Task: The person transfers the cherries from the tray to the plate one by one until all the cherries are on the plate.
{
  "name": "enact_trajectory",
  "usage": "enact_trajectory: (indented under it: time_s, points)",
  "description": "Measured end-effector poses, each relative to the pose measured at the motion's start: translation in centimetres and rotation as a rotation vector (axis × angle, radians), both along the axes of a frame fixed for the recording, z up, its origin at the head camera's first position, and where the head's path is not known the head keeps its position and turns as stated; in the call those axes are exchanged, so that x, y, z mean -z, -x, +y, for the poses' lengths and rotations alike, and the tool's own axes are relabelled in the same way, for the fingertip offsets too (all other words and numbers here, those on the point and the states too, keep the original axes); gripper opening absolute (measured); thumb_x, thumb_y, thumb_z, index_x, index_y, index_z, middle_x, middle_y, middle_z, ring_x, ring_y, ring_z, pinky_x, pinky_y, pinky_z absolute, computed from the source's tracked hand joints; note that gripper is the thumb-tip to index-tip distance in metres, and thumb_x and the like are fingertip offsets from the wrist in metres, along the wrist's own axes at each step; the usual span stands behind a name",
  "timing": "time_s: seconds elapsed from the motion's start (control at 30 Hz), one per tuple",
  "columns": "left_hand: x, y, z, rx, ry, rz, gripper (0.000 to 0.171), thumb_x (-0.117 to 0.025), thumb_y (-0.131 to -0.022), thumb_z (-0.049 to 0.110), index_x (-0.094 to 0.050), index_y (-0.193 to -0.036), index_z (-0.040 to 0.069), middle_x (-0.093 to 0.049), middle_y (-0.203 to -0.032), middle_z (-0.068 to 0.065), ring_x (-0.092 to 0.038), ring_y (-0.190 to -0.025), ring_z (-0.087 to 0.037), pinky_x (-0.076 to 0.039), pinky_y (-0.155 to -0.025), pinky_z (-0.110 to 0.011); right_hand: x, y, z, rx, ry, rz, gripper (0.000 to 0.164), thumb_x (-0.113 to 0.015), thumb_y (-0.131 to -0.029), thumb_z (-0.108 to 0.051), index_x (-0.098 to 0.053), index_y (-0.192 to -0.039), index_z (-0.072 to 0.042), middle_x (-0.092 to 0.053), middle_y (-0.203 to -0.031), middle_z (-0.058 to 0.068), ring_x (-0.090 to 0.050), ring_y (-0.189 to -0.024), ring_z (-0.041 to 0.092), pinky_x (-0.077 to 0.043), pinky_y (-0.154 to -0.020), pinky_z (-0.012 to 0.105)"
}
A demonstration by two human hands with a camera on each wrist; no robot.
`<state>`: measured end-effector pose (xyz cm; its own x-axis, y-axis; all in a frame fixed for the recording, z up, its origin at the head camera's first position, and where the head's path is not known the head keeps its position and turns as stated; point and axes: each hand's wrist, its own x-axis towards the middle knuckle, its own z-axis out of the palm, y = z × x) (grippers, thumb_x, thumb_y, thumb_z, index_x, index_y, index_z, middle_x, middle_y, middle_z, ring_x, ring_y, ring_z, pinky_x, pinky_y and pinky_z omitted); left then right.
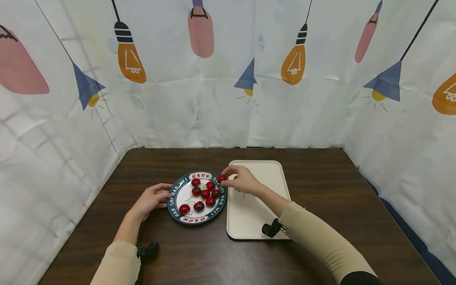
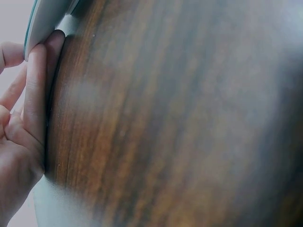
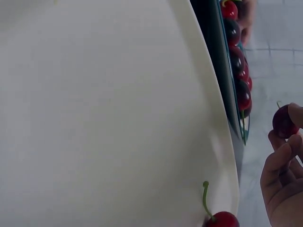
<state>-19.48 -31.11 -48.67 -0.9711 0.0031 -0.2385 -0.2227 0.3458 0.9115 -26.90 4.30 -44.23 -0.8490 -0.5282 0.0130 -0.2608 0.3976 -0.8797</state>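
Observation:
A round plate (image 1: 179,217) with a teal patterned rim and white middle holds several dark red cherries (image 1: 205,194) with green stems. My left hand (image 1: 151,200) holds the plate's left edge; in the left wrist view, fingers (image 2: 37,90) reach under the rim, with the thumb on its other side. Above the plate's right rim, my right hand (image 1: 244,181) pinches one cherry (image 3: 284,122) between thumb and fingers. Right of the plate lies a cream rectangular tray (image 1: 256,217). Another cherry (image 3: 222,220) with its stem lies in it near an edge, hidden in the head view.
Both plate and tray rest on a dark wood-grain table (image 1: 192,253). A white printed curtain (image 1: 213,107) surrounds the table's back and sides. Small dark wrist devices (image 1: 147,250) show at both sleeves.

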Motion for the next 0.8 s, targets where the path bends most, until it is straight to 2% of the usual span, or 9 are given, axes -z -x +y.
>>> enact_trajectory:
  time_s: [0.2,0.3,0.43,0.57,0.7,0.8]
  points:
    - [-0.2,-0.1,0.1,0.004,-0.007,0.002,0.051,-0.061,-0.102,0.019,-0.048,-0.147,-0.002,-0.068,-0.125,-0.018,-0.065,-0.097,-0.021,-0.060,-0.082,-0.030,0.4,-0.6,-1.2,-0.042,-0.025,0.003,0.025,-0.079,-0.092,-0.021,-0.070,-0.114,-0.014,-0.067,-0.106,0.000,-0.049,-0.056,0.017,-0.047,-0.048,0.026]
    - [-0.2,-0.2,0.2,0.003,-0.007,0.002,0.051,-0.061,-0.102,0.019,-0.048,-0.147,-0.002,-0.068,-0.125,-0.018,-0.065,-0.097,-0.021,-0.060,-0.082,-0.030,0.6,-1.0,-1.9,-0.072,-0.042,0.019,0.024,-0.079,-0.092,-0.021,-0.070,-0.113,-0.015,-0.068,-0.106,-0.003,-0.054,-0.067,0.015,-0.050,-0.055,0.027]
    - [-0.3,-0.2,0.2,0.003,-0.010,0.002,0.051,-0.061,-0.102,0.018,-0.048,-0.147,-0.002,-0.068,-0.125,-0.019,-0.065,-0.097,-0.020,-0.060,-0.082,-0.030,0.8,-1.4,-2.7,-0.110,-0.061,0.071,0.023,-0.080,-0.091,-0.021,-0.071,-0.111,-0.015,-0.070,-0.105,-0.005,-0.061,-0.090,0.017,-0.053,-0.071,0.027]
    - [-0.3,-0.2,0.2,0.000,-0.013,0.003,0.050,-0.061,-0.102,0.018,-0.048,-0.147,-0.002,-0.068,-0.124,-0.018,-0.065,-0.096,-0.020,-0.060,-0.082,-0.030,0.8,-1.6,-3.5,-0.126,-0.065,0.099,0.022,-0.080,-0.090,-0.021,-0.071,-0.110,-0.016,-0.070,-0.103,-0.007,-0.063,-0.096,0.018,-0.053,-0.080,0.027]
    - [-0.3,-0.2,0.2,-0.001,-0.009,0.006,0.051,-0.060,-0.103,0.018,-0.048,-0.147,-0.002,-0.068,-0.125,-0.019,-0.065,-0.097,-0.020,-0.060,-0.082,-0.030,0.9,-1.8,-4.3,-0.144,-0.064,0.107,0.022,-0.081,-0.090,-0.021,-0.071,-0.109,-0.017,-0.070,-0.100,-0.008,-0.062,-0.096,0.013,-0.053,-0.081,0.026]
    - [-0.2,-0.2,0.2,0.001,-0.007,0.009,0.051,-0.060,-0.103,0.019,-0.048,-0.148,-0.001,-0.067,-0.126,-0.019,-0.065,-0.097,-0.020,-0.060,-0.082,-0.029,0.9,-2.0,-4.8,-0.154,-0.052,0.107,0.024,-0.082,-0.089,-0.021,-0.071,-0.110,-0.015,-0.071,-0.100,-0.007,-0.064,-0.098,0.015,-0.053,-0.083,0.025]
